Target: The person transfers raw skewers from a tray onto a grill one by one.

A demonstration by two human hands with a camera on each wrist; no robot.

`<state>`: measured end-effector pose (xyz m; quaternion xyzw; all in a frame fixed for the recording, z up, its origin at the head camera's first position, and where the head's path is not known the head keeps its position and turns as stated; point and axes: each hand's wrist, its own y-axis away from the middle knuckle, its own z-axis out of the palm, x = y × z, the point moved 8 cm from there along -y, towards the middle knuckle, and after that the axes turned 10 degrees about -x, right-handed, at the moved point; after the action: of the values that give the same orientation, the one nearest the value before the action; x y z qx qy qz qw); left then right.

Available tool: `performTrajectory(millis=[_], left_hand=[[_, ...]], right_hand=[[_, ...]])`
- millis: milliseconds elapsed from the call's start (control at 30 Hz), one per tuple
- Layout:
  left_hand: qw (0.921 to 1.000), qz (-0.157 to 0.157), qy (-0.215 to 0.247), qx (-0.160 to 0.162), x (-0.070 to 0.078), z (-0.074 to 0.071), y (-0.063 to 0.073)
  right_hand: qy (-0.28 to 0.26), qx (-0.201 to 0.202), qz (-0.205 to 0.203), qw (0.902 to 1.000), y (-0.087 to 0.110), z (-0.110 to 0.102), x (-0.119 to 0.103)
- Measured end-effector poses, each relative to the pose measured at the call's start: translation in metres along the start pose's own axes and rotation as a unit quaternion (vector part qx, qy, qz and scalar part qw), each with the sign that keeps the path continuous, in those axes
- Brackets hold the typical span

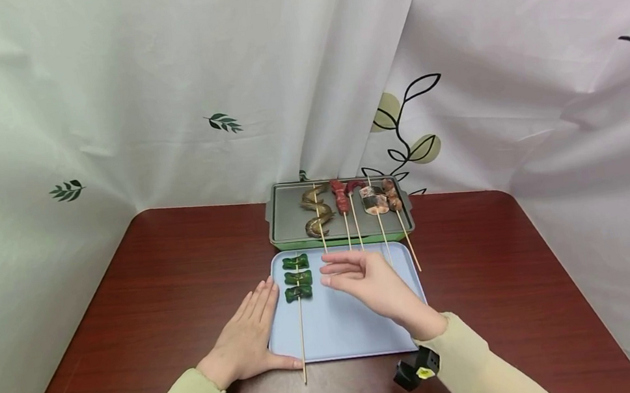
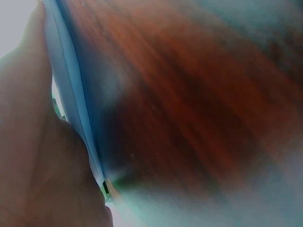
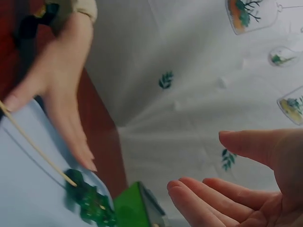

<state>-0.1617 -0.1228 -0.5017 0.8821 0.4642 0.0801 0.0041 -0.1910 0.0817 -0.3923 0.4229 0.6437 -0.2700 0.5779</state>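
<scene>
A light blue tray (image 1: 361,332) lies on the table, and a skewer of green folded pieces (image 1: 298,278) rests along its left side, the stick reaching past the front rim. My left hand (image 1: 244,339) lies flat against the tray's left edge with straight fingers, its thumb at the front rim touching or very near the stick. Over the tray, right of the green pieces, my right hand (image 1: 375,284) hovers with thumb and fingers apart. Nothing is between them in the right wrist view, where the green skewer (image 3: 90,201) is blurred. The left wrist view shows mostly the tray's edge (image 2: 71,71).
Behind the tray stands a grey pan (image 1: 291,219) with a green side. It holds a shrimp skewer (image 1: 316,209), a red skewer (image 1: 340,196), a dark red curled piece (image 1: 353,185), a fish-slice skewer (image 1: 374,201) and a brown one (image 1: 391,195). Curtains surround the table.
</scene>
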Motion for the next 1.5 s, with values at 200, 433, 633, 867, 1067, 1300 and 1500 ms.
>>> performTrajectory(millis=[200,433,633,867,1067,1300,1500], left_hand=[[1.0000,0.000,-0.001,-0.001,0.001,-0.003,0.000],[1.0000,-0.003,-0.001,-0.008,0.001,-0.002,0.000],[1.0000,0.003,0.007,-0.002,0.003,-0.005,0.000],[0.9998,0.001,0.009,-0.020,0.006,-0.013,0.001],[0.9999,0.005,0.001,-0.015,0.007,-0.014,0.001],[0.9999,0.011,0.001,-0.002,0.007,-0.013,0.002],[0.9998,0.015,0.006,0.009,0.007,-0.013,0.002]], right_hand=[[-0.001,-0.030,0.004,0.9996,0.005,0.016,0.018],[-0.015,-0.045,0.010,0.9988,0.005,0.032,0.039],[-0.030,-0.056,0.025,0.9977,0.000,0.044,0.058],[-0.069,-0.064,0.058,0.9938,-0.010,0.057,0.084],[-0.131,-0.080,0.089,0.9841,-0.015,0.071,0.097],[-0.167,-0.071,0.102,0.9782,-0.016,0.081,0.101],[-0.171,-0.046,0.091,0.9799,-0.016,0.085,0.106]])
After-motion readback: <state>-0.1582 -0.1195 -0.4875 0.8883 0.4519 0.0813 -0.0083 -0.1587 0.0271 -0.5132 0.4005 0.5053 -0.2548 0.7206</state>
